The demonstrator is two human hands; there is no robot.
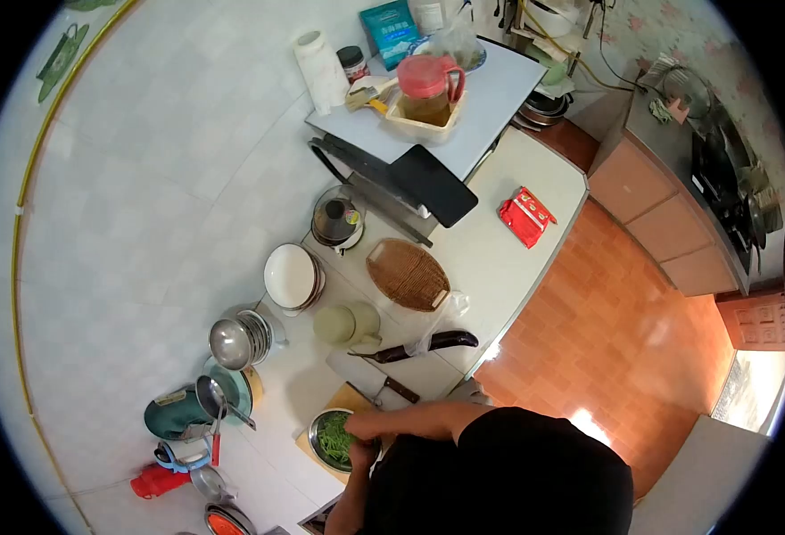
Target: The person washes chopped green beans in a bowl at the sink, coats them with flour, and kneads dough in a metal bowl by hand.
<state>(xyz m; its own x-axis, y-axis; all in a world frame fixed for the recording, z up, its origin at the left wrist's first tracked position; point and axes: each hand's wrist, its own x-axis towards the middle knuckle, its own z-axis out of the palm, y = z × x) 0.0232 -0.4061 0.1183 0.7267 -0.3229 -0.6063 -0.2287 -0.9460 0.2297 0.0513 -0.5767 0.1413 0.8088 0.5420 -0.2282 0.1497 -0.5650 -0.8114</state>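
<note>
Head view: a broad, pale, smooth counter [491, 276] spreads beneath the bowl and its surroundings.
Board: a flat, tan wooden cutting board [348, 398] appears under the bowl; leaning hard on one rim could tip or slide the bowl.
Bowl: round, silvery metal bowl [313, 435].
Eggplant: long, glossy, dark-purple eggplant [446, 341], past the cleaver from the bowl; a knock might roll it.
Cleaver: wide metal blade, brown handle, the cleaver [401, 389] lies near the bowl; a swinging right arm [428, 421] might catch it.
Hands: right hand [362, 426] over the bowl's edge, left hand [363, 456] beside it; finger spread and hold, cannot tell.
Greens: slender green pieces [333, 437] inside the bowl; brisk stirring could spill some.
</note>
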